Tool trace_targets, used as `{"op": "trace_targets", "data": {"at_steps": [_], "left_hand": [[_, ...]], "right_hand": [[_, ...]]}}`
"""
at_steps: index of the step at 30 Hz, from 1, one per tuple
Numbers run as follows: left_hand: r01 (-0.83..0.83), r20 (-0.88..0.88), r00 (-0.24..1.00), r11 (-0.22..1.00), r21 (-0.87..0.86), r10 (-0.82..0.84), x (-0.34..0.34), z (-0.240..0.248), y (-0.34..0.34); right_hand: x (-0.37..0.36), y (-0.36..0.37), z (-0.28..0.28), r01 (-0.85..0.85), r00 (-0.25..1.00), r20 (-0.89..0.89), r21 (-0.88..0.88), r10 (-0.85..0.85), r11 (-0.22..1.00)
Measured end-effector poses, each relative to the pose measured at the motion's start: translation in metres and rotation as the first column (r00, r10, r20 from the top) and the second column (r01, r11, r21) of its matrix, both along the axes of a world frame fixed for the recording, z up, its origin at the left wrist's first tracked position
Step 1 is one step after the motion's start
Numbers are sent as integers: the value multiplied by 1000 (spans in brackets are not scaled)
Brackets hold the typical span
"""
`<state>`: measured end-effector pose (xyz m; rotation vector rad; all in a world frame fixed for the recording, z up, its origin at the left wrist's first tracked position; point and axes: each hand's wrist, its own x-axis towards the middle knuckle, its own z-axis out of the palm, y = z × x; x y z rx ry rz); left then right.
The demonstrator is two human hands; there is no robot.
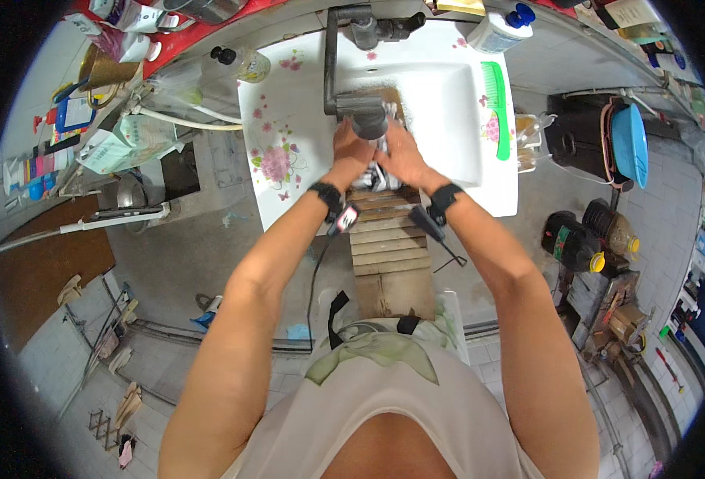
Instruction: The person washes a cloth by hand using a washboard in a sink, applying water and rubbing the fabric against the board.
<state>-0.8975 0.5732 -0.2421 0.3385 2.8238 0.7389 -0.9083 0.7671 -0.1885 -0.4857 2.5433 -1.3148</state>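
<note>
A wet-looking black-and-white cloth [379,177] lies bunched on a ridged wooden washboard [391,254], which slopes from the sink basin toward my body. My left hand [354,152] is closed on the cloth's left side. On its right side, my right hand [404,157] grips the cloth, thumb toward the other hand. The dark faucet [352,104] reaches over both hands, and its round spout hides some fingertips and part of the cloth. White suds or water spots show in the white sink [448,128] beside the board.
A green comb [495,108] lies on the sink's right rim. A pump bottle [244,64] stands at the back left and a white bottle with a blue cap [502,30] at the back right. Large dark jugs [572,242] sit on the right. Cables hang from my wrist straps.
</note>
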Motion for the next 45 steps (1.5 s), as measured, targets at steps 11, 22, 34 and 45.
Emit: {"op": "trace_targets", "data": {"at_steps": [11,22,34,45], "left_hand": [[-123,259,956,990,-67,136,-5,-14,-20],[41,-2,999,998,-37,-41,7,14,12],[10,15,1000,999,37,-10,51,17,4],[-85,-52,993,963,255,102,100,73,17]], "right_hand": [[-4,-15,-1,-28,918,-373,278,134,960],[29,16,1,-91,952,-231,412,201,906],[48,12,6,-168,946,-220,298,239,940],[103,16,44,-89,987,-109,213,114,973]]}}
